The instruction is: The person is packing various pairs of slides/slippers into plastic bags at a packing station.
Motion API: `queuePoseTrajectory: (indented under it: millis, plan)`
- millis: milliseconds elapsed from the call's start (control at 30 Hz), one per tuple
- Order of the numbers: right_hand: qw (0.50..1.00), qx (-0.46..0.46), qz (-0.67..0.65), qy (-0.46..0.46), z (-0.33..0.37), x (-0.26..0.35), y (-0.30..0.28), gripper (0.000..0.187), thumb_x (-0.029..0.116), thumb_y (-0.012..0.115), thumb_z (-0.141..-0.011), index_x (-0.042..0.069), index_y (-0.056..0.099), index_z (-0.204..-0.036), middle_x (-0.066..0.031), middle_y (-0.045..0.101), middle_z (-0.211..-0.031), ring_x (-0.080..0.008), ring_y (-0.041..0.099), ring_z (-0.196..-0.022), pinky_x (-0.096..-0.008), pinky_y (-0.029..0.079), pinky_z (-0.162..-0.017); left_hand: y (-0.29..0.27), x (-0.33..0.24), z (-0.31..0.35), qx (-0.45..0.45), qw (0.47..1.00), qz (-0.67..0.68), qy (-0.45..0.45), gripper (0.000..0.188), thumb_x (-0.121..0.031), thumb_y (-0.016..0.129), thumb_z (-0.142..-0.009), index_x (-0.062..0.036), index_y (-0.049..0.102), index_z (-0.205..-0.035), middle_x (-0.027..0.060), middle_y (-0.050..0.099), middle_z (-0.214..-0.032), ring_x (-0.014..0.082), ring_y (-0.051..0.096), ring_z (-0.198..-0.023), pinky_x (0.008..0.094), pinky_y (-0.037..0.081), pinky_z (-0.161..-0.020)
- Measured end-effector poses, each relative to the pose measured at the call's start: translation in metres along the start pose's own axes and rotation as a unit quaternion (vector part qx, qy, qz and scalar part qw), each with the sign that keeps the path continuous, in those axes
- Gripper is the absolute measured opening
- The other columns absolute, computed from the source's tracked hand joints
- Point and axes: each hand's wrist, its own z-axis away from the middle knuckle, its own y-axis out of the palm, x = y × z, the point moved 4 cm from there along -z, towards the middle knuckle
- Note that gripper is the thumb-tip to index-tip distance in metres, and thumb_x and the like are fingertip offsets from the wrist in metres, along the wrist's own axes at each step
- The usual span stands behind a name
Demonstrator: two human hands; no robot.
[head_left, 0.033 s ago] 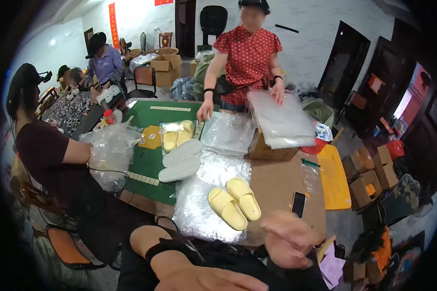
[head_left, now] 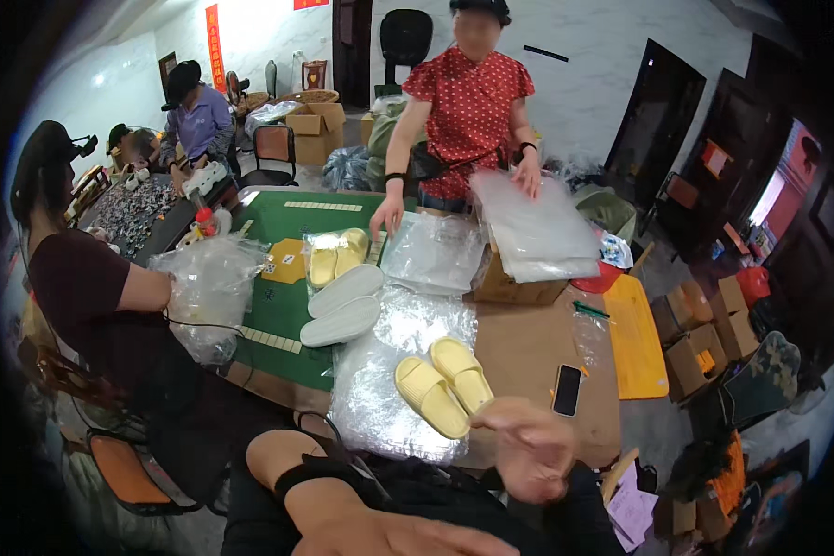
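Note:
A pair of yellow slippers [head_left: 443, 385] lies on a stack of shiny clear plastic bags [head_left: 361, 408] at the near side of the table. My right hand [head_left: 528, 447] is just right of the slippers, its fingertips close to the heel of the right one; motion blurs it, and contact is unclear. Low in the picture, my left hand [head_left: 398, 533] is open over my lap, fingers stretched to the right, nothing in it. White slipper-shaped pieces [head_left: 343, 308] lie beyond the bags. Behind them, a bagged yellow pair [head_left: 336, 257] rests on the green table top [head_left: 292, 222].
Across the table a person in red [head_left: 468, 120] touches clear bags on a cardboard box [head_left: 519, 289]. At left, another person [head_left: 93, 269] handles a plastic bag [head_left: 208, 287]. A phone [head_left: 567, 390] lies right of the slippers, and a yellow board [head_left: 635, 343] stands beyond the table's right edge.
My right hand has moved left and slightly up, closer to the yellow slippers. My left hand stays low with its fingers stretched. The whole view has shifted very slightly.

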Motion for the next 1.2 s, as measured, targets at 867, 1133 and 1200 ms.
queuePoseTrajectory:
  millis: [867,1133,1200]
  plan:
    - [0.823,0.150,0.280,0.471,0.131,-0.157,-0.068,0.036,0.017,0.054,-0.085,0.000,0.048,-0.116,-0.0185,0.056,-0.109,-0.0270,0.053,-0.101,-0.0355,0.042,-0.086,-0.105,0.065,0.073,-0.088,0.893,-0.429,-0.106,0.047,-0.035,0.047,-0.086,-0.0012,0.047,-0.119,0.0190,0.053,-0.112,0.0355,0.051,-0.101,0.0430,0.038,-0.089]
    - [0.521,0.350,0.489,0.606,0.262,-0.208,-0.144,0.040,0.037,0.060,-0.076,0.016,0.061,-0.110,-0.0260,0.047,-0.120,-0.0414,0.030,-0.123,-0.0486,0.026,-0.101,-0.196,0.221,0.349,0.235,0.639,-0.573,-0.456,0.053,-0.032,0.052,-0.084,-0.0155,0.036,-0.132,0.0261,0.034,-0.130,0.0418,0.044,-0.110,0.0450,0.037,-0.092]
    - [0.575,0.313,0.521,0.547,0.251,-0.216,-0.133,0.041,0.037,0.061,-0.075,0.018,0.062,-0.111,-0.0225,0.022,-0.139,-0.0429,0.015,-0.129,-0.0543,0.017,-0.102,-0.195,0.230,0.362,0.262,0.607,-0.518,-0.542,0.054,-0.033,0.056,-0.081,-0.0220,0.039,-0.131,0.0254,0.031,-0.133,0.0430,0.039,-0.116,0.0461,0.036,-0.093]
